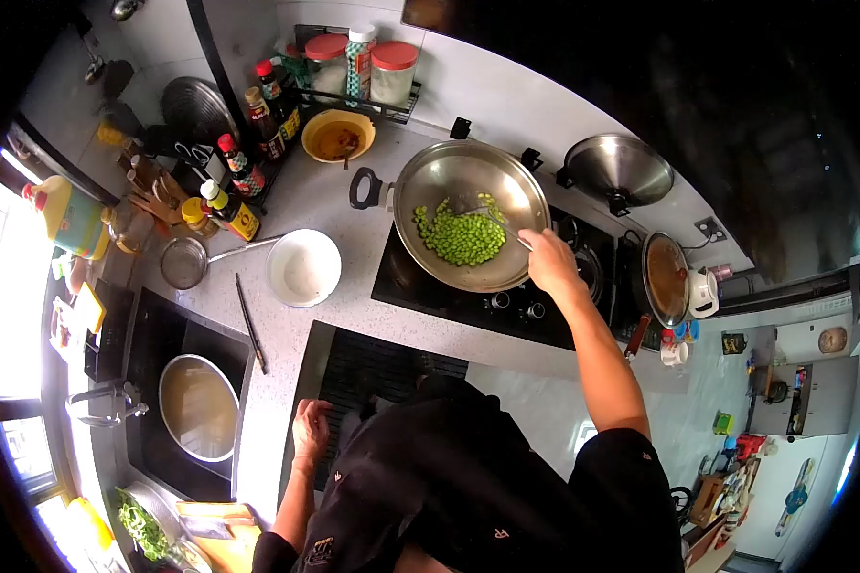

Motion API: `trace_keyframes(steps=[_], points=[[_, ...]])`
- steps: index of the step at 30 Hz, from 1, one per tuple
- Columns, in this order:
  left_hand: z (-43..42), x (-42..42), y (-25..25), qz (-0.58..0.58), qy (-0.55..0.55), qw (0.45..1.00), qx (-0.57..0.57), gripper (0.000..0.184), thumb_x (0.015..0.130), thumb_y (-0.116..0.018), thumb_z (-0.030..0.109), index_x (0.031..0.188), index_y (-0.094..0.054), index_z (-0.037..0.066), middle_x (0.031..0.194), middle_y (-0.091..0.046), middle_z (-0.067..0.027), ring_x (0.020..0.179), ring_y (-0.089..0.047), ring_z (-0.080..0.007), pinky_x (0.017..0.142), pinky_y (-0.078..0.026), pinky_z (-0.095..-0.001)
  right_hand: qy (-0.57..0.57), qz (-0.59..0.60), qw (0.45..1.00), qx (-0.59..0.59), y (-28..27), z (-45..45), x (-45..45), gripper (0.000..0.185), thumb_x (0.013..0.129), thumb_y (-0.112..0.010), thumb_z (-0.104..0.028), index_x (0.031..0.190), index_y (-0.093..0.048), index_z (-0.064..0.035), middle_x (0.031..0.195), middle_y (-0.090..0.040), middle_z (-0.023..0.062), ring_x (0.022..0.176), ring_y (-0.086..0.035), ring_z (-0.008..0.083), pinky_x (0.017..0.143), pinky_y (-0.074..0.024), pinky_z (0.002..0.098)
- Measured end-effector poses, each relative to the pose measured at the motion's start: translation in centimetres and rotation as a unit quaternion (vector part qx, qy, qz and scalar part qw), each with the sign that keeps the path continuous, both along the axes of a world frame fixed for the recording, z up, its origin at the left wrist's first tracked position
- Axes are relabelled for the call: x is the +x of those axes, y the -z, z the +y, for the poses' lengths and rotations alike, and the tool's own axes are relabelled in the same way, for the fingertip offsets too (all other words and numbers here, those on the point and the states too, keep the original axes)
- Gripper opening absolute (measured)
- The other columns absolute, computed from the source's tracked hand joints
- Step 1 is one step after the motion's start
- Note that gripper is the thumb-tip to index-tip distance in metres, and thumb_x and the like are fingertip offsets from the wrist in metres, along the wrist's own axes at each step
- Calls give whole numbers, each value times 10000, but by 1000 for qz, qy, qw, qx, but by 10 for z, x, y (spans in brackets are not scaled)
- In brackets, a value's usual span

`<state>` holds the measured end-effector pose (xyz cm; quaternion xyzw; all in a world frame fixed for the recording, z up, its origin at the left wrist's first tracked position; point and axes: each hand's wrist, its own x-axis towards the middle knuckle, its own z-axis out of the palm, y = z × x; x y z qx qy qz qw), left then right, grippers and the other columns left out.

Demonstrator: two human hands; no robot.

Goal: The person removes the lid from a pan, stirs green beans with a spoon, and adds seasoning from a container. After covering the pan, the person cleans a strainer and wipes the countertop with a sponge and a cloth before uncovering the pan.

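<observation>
A steel wok (430, 172) sits on the black gas hob, its looped black handle pointing left. Green beans or peas (463, 239), loose and shelled, are heaped across its bottom. My right hand (551, 260) reaches over the wok's right rim with fingers wrapped round the handle of a slim metal utensil (502, 224). Its head lies among the beans, so spoon or spatula cannot be told. My left hand (311, 430) hangs low beside my body near the counter's front edge, fingers loosely bent and apart, holding nothing.
Left of the wok stand a white bowl (304, 268), a strainer (183, 263) and dark chopsticks (251, 325). A pot of cloudy liquid (199, 406) is in the sink. Behind are sauce bottles (241, 167) and a yellow bowl (338, 136). A lidded pan (664, 277) stands right.
</observation>
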<state>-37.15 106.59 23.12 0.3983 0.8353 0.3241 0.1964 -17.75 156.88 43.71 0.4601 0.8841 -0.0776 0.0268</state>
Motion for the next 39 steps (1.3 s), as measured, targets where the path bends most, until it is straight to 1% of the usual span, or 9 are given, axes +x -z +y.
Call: trace_keyframes(steps=[9,10,13,16,21,24,31,34,39], points=[[-13,-5,2,-25,16,999,13,190,886,-547,-16,975,-678,90,948,-635,-165,876,-643,-387,748,-538,-459,-98,97,990,42,37,-7,-9,452,924,-588,-13,1351,-602,-159,1297,-585,256,1188,-584,413,1029,-474,463],[-16,-5,8,-14,21,1000,11,189,884,-547,-15,971,-680,89,943,-635,-166,880,-642,-388,752,-537,-462,-97,86,990,64,33,-11,-1,440,928,-587,-16,1338,-612,-174,1210,-616,207,1139,-601,398,984,-492,465],[-31,-9,36,9,37,999,6,187,880,-544,-14,959,-682,84,933,-635,-170,886,-639,-391,762,-534,-466,-58,1,998,2,-10,-12,8,440,931,-583,-17,1336,-608,-186,1137,-614,177,1088,-613,388,936,-506,467],[-37,-13,54,5,58,998,0,188,877,-536,-17,956,-680,75,931,-635,-176,887,-638,-395,772,-531,-466,1,51,998,22,-1,-5,5,430,919,-585,-14,1318,-614,-170,1128,-603,174,1062,-617,395,915,-512,468],[-35,-19,38,-10,70,997,6,202,875,-521,-29,957,-678,69,936,-636,-179,882,-641,-396,771,-530,-464,6,73,997,8,31,-16,17,436,887,-610,-4,1303,-620,-132,1132,-631,228,1099,-606,407,944,-503,459],[-29,-16,8,-49,6,999,18,213,873,-514,-36,958,-679,70,939,-638,-175,863,-647,-392,759,-532,-462,25,74,997,-1,-5,-45,24,426,884,-613,-21,1288,-624,-155,1155,-638,181,1082,-623,394,928,-511,459],[-40,-21,36,-38,27,999,26,218,868,-511,-47,950,-678,65,910,-641,-169,843,-654,-382,744,-536,-454,75,-9,997,0,-31,-87,30,440,857,-655,-25,1261,-638,-198,1152,-642,133,1107,-622,356,929,-510,442],[-36,-24,21,-69,18,997,27,215,868,-510,-47,947,-677,63,907,-643,-167,844,-654,-380,751,-539,-454,69,59,996,15,8,-75,22,453,871,-652,-27,1293,-628,-192,1142,-628,156,1090,-618,381,919,-514,450],[-40,-34,35,-16,42,998,35,221,869,-505,-46,948,-679,64,915,-645,-164,834,-653,-378,760,-540,-456,40,103,993,41,-5,-66,16,428,902,-623,-33,1308,-620,-169,1175,-623,169,1073,-624,396,915,-515,460]])
